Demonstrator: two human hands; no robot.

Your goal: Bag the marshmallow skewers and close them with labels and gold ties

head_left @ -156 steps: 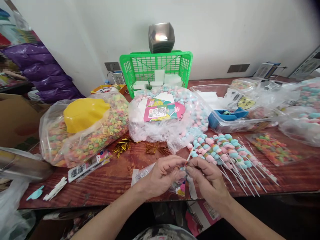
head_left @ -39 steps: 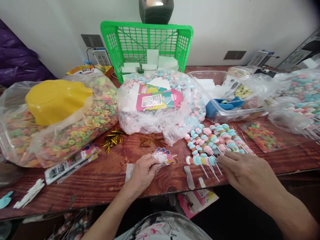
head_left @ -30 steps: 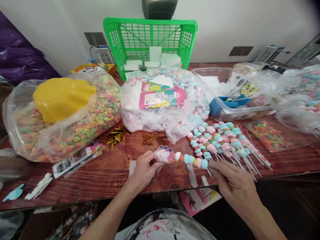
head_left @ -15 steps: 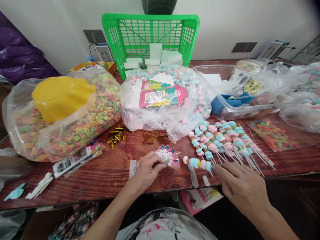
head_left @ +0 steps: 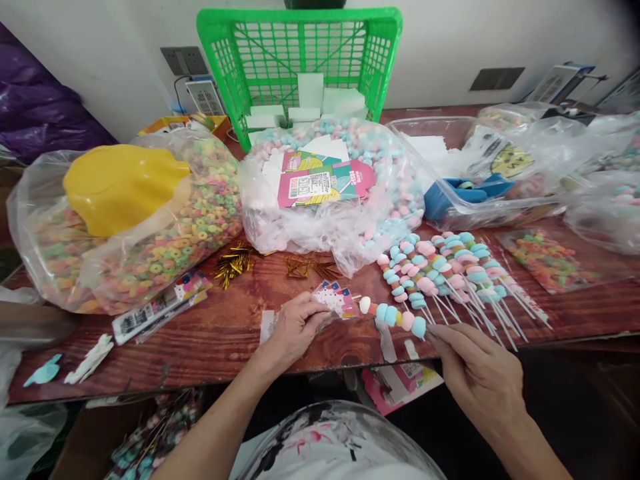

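Observation:
My left hand [head_left: 293, 328] is closed, pinching a fanned stack of small printed plastic bags [head_left: 338, 297] with dots and coloured edges. Between the fingertips of my right hand [head_left: 477, 363] is the stick end of a candy skewer [head_left: 400, 319], threaded with blue, pink and white marshmallows and small gummy pieces. It points left, its white tip close to the bags' edge; whether they touch I cannot tell. Just beyond my right hand lies a pile of similar skewers [head_left: 450, 267], sticks toward me.
A bag of gummy rings [head_left: 200, 233] with a yellow scoop-like bowl [head_left: 125, 190] sits left. Behind the hands is a marshmallow bag [head_left: 400, 193] topped with printed cards [head_left: 325, 183]. Gold twist ties [head_left: 234, 265], a green basket [head_left: 300, 17] and a clear tub [head_left: 480, 217] stand around.
My right hand has brought the skewer slightly left and up, so its tip is nearer the bags. My left hand keeps its pinch on the bags. The camera view has shifted a little.

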